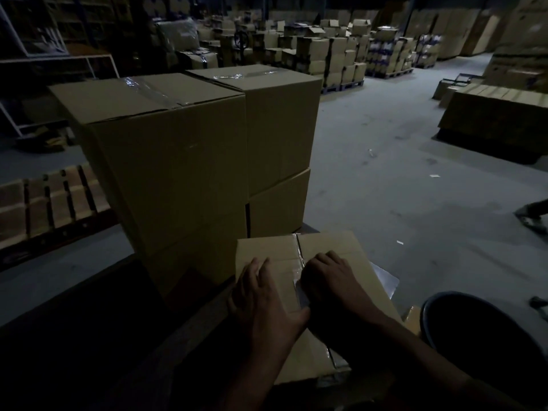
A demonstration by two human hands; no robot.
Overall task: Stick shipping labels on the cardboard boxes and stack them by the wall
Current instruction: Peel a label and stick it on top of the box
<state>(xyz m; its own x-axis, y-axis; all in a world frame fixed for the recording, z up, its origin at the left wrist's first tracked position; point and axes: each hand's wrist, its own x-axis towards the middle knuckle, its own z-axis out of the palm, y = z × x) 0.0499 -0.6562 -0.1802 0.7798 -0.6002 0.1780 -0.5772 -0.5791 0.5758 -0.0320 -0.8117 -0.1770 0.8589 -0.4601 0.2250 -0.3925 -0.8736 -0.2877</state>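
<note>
A low cardboard box point(335, 247) lies right in front of me, its top seam closed with shiny clear tape. My left hand point(264, 295) lies flat on the left flap, fingers spread. My right hand point(329, 280) rests on the taped seam with its fingers curled under; what they touch is hidden. Behind this box stands a tall stack of sealed cardboard boxes point(178, 161), two columns wide, with tape on their tops. No shipping label shows anywhere.
A wooden pallet point(50, 203) lies on the floor at left. A dark round bin point(486, 336) stands at lower right. More flat boxes point(498, 114) sit at right, and several palletised box stacks point(341, 54) fill the back. A person's foot point(530, 212) shows at the right edge.
</note>
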